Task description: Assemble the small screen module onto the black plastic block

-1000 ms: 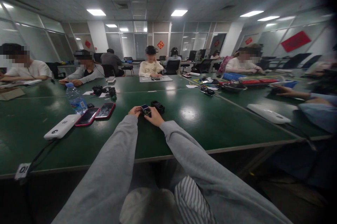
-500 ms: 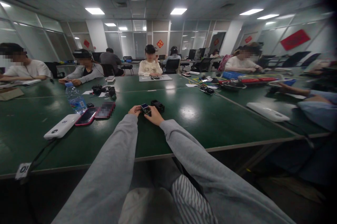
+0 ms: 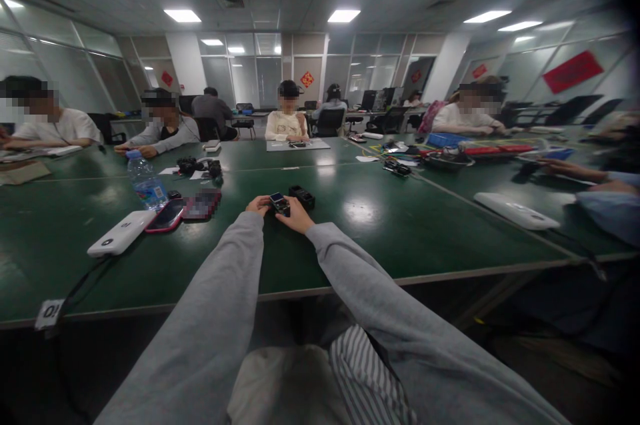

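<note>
Between my hands, just above or on the green table point(image 3: 380, 248), is a small dark device with a little screen point(image 3: 278, 200). My left hand point(image 3: 258, 205) closes on its left side. Against its right side, the fingers of my right hand point(image 3: 299, 216) are curled, covering part of it. Right behind my right hand stands a black box-like holder point(image 3: 302, 196) with openings in its side. Whether my right hand touches that holder I cannot tell.
To the left are a white power bank point(image 3: 121, 233) with a cable, a phone point(image 3: 166, 216) and a water bottle point(image 3: 146, 182). Another white power bank point(image 3: 515, 210) lies at right. Several people sit around the table, one person's hand point(image 3: 565, 166) at far right.
The view has shifted slightly, so everything sits a little further right. Both my hands keep their grip on the small device, with no other clear change.
</note>
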A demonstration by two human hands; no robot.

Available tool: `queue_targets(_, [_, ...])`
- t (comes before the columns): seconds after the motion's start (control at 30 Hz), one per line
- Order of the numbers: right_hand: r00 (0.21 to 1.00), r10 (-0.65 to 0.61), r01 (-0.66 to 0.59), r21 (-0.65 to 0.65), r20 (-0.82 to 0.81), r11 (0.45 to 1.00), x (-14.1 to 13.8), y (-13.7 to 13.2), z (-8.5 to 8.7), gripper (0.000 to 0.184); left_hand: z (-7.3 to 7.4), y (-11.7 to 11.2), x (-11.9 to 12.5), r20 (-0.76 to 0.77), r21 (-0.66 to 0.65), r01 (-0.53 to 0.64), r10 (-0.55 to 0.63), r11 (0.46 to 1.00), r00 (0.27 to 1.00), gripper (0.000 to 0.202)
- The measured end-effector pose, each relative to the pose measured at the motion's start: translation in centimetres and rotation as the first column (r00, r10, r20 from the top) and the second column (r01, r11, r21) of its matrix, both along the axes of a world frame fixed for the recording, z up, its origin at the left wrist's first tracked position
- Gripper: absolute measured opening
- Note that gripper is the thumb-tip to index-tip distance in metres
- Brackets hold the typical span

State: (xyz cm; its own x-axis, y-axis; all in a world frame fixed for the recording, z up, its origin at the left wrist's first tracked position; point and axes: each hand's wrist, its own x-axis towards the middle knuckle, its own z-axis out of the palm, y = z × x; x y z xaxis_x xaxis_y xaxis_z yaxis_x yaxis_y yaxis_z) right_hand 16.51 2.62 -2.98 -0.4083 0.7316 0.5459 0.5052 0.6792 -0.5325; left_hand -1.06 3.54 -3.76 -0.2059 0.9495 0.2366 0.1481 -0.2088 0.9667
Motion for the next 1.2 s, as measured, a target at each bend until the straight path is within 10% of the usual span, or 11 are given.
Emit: queue_targets(1.2, [0.998, 0.056, -0.056, 0.027, -0.016, 0.998, 0.2, -0.8, 0.2, 0.072, -0.5, 0.0, -0.3, -0.088, 0.092, 0.022, -0.014, 0.996, 0.996, 0.044])
